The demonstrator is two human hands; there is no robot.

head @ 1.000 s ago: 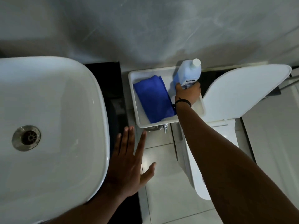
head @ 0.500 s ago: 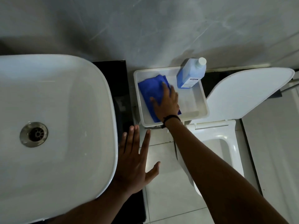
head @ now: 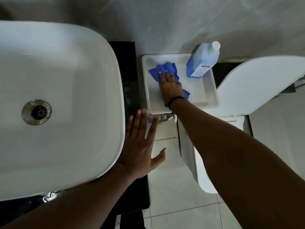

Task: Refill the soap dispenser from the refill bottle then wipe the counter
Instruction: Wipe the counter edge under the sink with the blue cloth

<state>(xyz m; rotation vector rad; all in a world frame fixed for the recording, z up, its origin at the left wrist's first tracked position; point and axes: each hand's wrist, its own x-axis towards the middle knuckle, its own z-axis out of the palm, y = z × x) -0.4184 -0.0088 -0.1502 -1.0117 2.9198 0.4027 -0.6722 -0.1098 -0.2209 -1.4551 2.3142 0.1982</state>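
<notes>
A blue cloth (head: pixel 162 70) lies bunched in a white tray (head: pixel 212 90) that sits on the toilet tank. My right hand (head: pixel 170 86) presses down on the cloth, fingers curled into its folds. The refill bottle (head: pixel 202 61), translucent blue with a white cap, stands upright in the tray's far right corner, apart from my hand. My left hand (head: pixel 140 146) hovers flat with fingers spread, holding nothing, over the black counter (head: pixel 128 76) edge beside the white sink (head: pixel 57 100). No soap dispenser is in view.
The toilet lid (head: pixel 257 83) stands raised to the right of the tray, with the bowl (head: pixel 204 171) below it. A metal drain (head: pixel 36 111) sits in the sink. Pale floor tiles (head: pixel 168 187) lie between counter and toilet. A grey wall runs behind.
My right hand let go of the refill bottle, left it upright in the tray, moved left onto the blue cloth and bunched it up. My left hand barely moved.
</notes>
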